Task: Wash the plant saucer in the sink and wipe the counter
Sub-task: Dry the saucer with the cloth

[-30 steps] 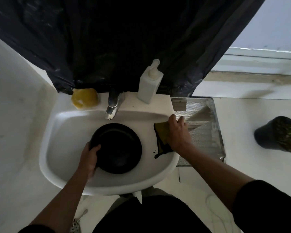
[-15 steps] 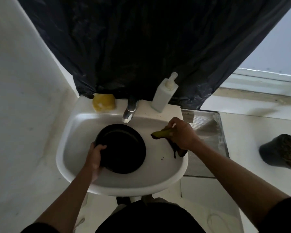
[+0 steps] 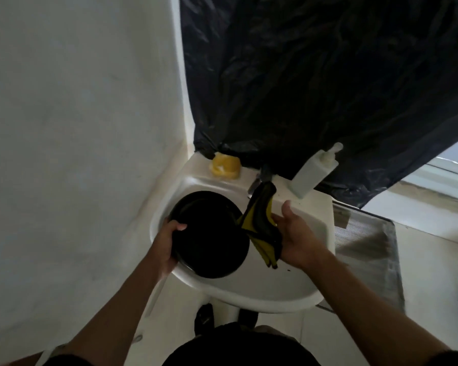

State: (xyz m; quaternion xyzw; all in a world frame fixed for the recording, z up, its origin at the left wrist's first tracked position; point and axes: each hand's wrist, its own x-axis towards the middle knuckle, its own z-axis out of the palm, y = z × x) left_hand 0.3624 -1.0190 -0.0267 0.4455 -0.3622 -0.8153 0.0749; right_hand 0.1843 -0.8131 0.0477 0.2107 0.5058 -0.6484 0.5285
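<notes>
The washing step is in hand, judging by how things lie: the saucer is in the basin and a cloth is being brought to it.

Nearest, the left hand (image 3: pixel 167 244) is clamped on the near-left rim of the black plant saucer (image 3: pixel 209 235), thumb over the edge and fingers beneath. The saucer sits tilted in the left half of the white sink (image 3: pixel 262 297), its far edge up toward the sink's back-left corner.

Just right of it, the right hand (image 3: pixel 296 237) lies palm-up with the fingers spread apart, and a black-and-yellow cloth (image 3: pixel 262 223) is draped across it; I cannot tell whether any finger pinches the fabric. The cloth touches the saucer's right rim, and its upper end reaches the faucet (image 3: pixel 259 179) at the sink's back edge.

The next move likely calls for closing the right hand on the cloth and rubbing it over the saucer's face while the left steadies the rim; no running water is visible, so the faucet may need opening.

Farther back, a yellow sponge (image 3: pixel 225 166) sits at the back-left corner and a soap dispenser (image 3: pixel 315 170) at the back right.
</notes>
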